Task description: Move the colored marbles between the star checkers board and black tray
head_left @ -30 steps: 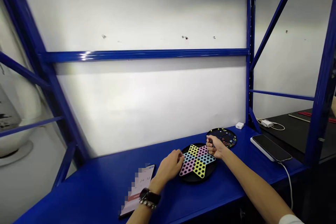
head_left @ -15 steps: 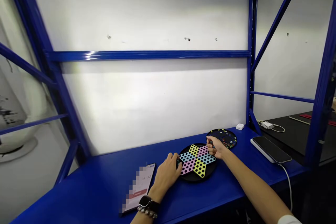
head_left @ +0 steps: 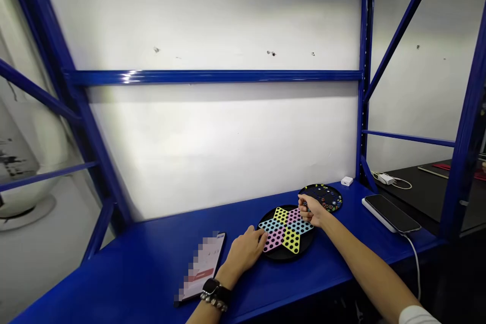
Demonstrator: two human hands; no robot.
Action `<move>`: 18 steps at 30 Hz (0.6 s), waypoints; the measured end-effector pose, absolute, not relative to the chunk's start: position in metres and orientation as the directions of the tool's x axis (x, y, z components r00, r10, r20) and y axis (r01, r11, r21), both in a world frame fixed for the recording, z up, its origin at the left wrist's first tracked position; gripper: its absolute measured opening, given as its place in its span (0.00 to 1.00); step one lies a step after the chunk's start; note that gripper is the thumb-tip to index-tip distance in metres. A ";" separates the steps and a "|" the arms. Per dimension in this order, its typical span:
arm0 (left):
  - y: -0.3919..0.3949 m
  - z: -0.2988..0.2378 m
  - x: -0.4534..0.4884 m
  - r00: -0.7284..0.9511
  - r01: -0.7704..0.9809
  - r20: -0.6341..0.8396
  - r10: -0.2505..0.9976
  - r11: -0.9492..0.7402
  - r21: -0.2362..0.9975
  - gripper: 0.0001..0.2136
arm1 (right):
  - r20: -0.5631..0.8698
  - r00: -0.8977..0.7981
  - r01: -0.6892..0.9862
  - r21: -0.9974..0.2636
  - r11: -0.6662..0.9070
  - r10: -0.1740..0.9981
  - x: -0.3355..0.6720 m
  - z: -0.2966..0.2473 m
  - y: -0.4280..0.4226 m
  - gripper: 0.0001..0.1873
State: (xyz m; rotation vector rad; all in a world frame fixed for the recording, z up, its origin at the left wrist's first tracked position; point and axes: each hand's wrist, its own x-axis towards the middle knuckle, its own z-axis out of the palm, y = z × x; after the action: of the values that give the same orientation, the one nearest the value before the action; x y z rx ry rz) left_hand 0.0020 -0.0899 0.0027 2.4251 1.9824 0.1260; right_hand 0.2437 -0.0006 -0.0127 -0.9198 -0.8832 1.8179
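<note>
— What is the head view showing that's different from a second ago?

— The person's left hand (head_left: 245, 252) is lying lower now, no longer arched up, and its fingertips (head_left: 261, 235) are pressing against the near-left edge of the star-shaped board (head_left: 285, 230). The right hand (head_left: 310, 211) is staying over the board's far-right corner.

— And the grip on each?

— The right thumb and fingers are pinching together, but whether they are clamping a small piece I cannot tell, because the fingers are hiding it. The left fingers are lying close together, and I cannot tell if they are holding anything.

— Where is the board sitting?

— It's resting on a black round base (head_left: 284, 257) on the blue shelf (head_left: 114, 258), with its coloured arms full of empty-looking black holes.

— What about containers?

— Just beyond the board, a round black tray (head_left: 322, 186) is holding small coloured pieces (head_left: 329, 204), which are bunching along its right side.

— Anything else around?

— A blurred phone (head_left: 201, 266) is lying left of the board, and another phone (head_left: 391, 212) is resting on a white power bank (head_left: 374, 211) to its right.
</note>
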 end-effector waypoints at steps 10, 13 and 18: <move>-0.088 -0.001 -0.003 0.231 0.969 0.106 0.967 -0.238 0.065 0.24 | -0.218 -0.334 -0.365 -0.867 -0.340 0.917 0.244 -0.014 0.000 0.16; -0.089 0.001 -0.001 0.230 0.970 0.147 0.962 -0.239 0.052 0.22 | -0.220 -0.341 -0.359 -0.868 -0.343 0.914 0.244 -0.015 0.001 0.16; -0.089 0.002 0.001 0.282 0.952 0.175 0.943 -0.297 0.067 0.21 | -0.227 -0.342 -0.347 -0.871 -0.347 0.912 0.242 -0.015 0.001 0.17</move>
State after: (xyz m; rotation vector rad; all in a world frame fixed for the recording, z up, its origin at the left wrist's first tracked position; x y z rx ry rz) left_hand 0.0005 -0.0890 0.0019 2.5552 1.8913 0.2892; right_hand 0.2421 0.0006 -0.0147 -0.9411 -0.9326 1.8171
